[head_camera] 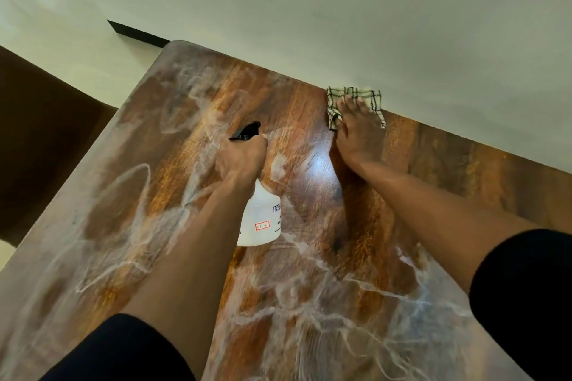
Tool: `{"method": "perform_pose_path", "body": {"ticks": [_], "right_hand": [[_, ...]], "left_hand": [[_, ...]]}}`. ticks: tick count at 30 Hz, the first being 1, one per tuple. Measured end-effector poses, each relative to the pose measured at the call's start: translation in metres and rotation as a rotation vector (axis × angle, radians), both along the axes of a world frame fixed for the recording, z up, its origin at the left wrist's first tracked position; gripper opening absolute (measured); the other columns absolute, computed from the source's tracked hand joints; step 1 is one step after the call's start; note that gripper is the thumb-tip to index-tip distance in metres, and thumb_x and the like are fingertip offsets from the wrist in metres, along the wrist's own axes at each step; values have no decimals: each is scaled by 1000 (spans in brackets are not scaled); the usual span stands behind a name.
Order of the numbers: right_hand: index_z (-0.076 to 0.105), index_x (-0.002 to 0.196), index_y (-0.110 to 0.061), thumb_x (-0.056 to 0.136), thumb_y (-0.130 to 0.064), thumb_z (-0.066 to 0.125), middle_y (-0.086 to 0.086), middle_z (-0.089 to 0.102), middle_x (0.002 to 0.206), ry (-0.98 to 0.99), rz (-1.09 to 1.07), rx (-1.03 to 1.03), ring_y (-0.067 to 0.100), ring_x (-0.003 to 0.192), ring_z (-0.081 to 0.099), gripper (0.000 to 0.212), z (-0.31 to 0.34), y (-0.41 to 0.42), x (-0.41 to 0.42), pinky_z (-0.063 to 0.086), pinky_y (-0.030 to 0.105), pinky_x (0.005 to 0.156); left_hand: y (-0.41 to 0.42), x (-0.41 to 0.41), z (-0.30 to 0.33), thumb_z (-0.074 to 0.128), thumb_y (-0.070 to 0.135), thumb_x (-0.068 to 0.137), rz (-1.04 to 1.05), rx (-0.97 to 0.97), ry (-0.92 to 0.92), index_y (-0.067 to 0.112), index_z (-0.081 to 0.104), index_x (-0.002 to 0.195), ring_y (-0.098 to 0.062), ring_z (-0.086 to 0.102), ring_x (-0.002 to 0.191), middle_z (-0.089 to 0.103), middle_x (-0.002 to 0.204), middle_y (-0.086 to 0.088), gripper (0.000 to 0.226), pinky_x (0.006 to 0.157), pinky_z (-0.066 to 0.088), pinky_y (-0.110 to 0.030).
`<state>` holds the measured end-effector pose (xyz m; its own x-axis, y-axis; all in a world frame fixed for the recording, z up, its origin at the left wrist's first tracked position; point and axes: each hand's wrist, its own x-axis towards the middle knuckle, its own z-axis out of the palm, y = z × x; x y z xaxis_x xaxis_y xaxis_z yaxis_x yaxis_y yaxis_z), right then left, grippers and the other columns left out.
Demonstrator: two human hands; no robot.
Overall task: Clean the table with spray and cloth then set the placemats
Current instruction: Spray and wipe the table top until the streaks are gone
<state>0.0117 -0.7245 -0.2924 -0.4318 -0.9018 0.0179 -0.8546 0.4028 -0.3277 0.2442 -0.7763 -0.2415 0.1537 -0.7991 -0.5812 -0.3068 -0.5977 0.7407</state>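
A glossy brown wooden table [464, 170] with white streaks fills the view. My left hand [243, 158] grips the neck of a white spray bottle [261, 219] with a black trigger head, held above the table's middle. My right hand [359, 130] lies flat on a cream cloth with dark checks [356, 93], pressing it onto the table at its far edge against the wall. No placemats are in view.
A pale wall [340, 9] runs along the table's far side. A dark skirting strip [136, 34] shows beyond the far left corner. Dark floor or furniture [40, 133] lies off the table's left edge.
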Motion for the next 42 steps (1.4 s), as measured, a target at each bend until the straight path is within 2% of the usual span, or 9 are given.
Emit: {"method": "perform_pose_path", "body": {"ticks": [7, 11, 16, 20, 24, 28, 36, 40, 42], "right_hand": [[29, 162, -26, 111, -28, 39, -3, 18, 172, -95, 187, 90, 24, 160, 6, 52, 19, -65, 41, 6, 42, 128], [21, 165, -28, 112, -30, 36, -4, 7, 173, -120, 358, 201, 23, 160, -1, 55, 30, -112, 80, 4, 43, 127], [23, 164, -28, 112, -34, 36, -4, 13, 173, -126, 441, 151, 22, 160, 3, 54, 21, -115, 82, 9, 45, 129], [37, 159, -26, 111, -33, 40, -4, 31, 167, -165, 239, -61, 21, 158, 19, 49, 0, -61, 62, 15, 44, 128], [37, 159, -28, 111, -30, 41, -7, 27, 168, -161, 47, -108, 17, 159, 13, 49, -7, -37, 59, 10, 42, 129], [33, 161, -25, 110, -30, 39, -3, 20, 171, -129, -31, -11, 23, 160, 8, 51, 5, -70, 80, 7, 45, 128], [32, 161, -30, 111, -31, 40, -6, 14, 172, -283, 310, 117, 23, 160, 1, 51, 24, -145, 131, 1, 45, 127], [26, 162, -33, 110, -35, 39, -7, 13, 172, -189, 551, 134, 20, 160, 2, 53, 14, -142, 132, 7, 48, 129], [27, 161, -33, 111, -36, 37, -9, 14, 171, -171, 570, 122, 18, 160, 5, 52, 16, -141, 116, 9, 47, 129]], "left_hand": [[-5, 14, 10, 64, 31, 60, -14, -50, -19, 25, 78, 117, -29, 65, 72, 76, 84, -9, 59, 77, 63, -44], [-17, 26, 8, 68, 37, 65, -3, -92, -8, 31, 79, 121, -27, 61, 65, 75, 79, -9, 58, 70, 56, -42], [-25, 32, 16, 71, 22, 83, 47, -107, -9, 29, 75, 92, -22, 59, 54, 71, 68, -8, 12, 63, 51, -33], [-35, 40, 11, 67, 18, 83, 115, -102, -28, 25, 81, 93, -23, 62, 56, 68, 59, -4, 19, 64, 55, -36], [-49, 51, 9, 68, 13, 88, 101, -73, -23, 12, 82, 105, -13, 59, 40, 73, 67, -8, 22, 50, 48, -26], [-51, 58, 14, 65, 9, 92, 80, -58, 29, 30, 82, 94, -14, 55, 42, 70, 64, 0, 27, 52, 46, -27], [-56, 78, 8, 61, 7, 92, 124, -66, 65, 41, 75, 85, -18, 57, 50, 68, 63, 1, 37, 51, 44, -29], [-63, 83, 10, 62, 21, 83, 149, -80, -9, 46, 80, 67, -26, 61, 63, 70, 61, 1, 34, 69, 49, -40], [-68, 86, 9, 57, 29, 77, 187, -108, -28, 31, 79, 70, -29, 62, 67, 68, 56, 0, 23, 74, 49, -43]]}}
